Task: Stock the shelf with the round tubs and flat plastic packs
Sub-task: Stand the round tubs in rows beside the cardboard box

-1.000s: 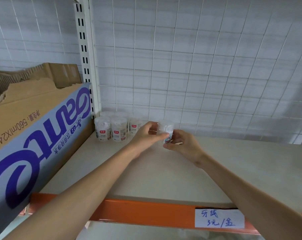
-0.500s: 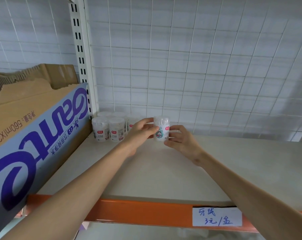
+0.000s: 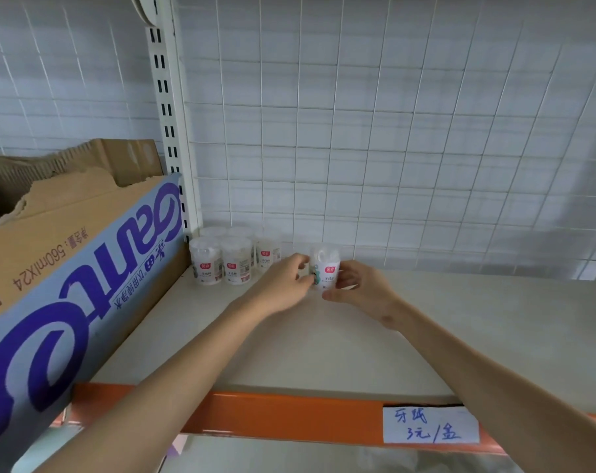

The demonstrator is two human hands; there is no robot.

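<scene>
Clear plastic round tub (image 3: 326, 268), red-labelled, upright, at the rear of the shelf (image 3: 323, 343). Left hand (image 3: 284, 283) pinches it from 9 o'clock; right hand (image 3: 361, 286) curls round it from 3 o'clock. Stocked tubs (image 3: 226, 264) stand grouped at its 9 o'clock, beside a cardboard box (image 3: 67, 268). Orange rail (image 3: 272, 416) at 6 o'clock bears a handwritten label (image 3: 429, 425).

Six round tubs (image 3: 236, 266): five clustered in the shelf (image 3: 460, 319) corner, one held. One cardboard box (image 3: 67, 250), one price label (image 3: 429, 426).

One head-worn camera looks forward and slightly down, close over the shelf (image 3: 323, 353) toward its wire-grid back (image 3: 392, 148).
</scene>
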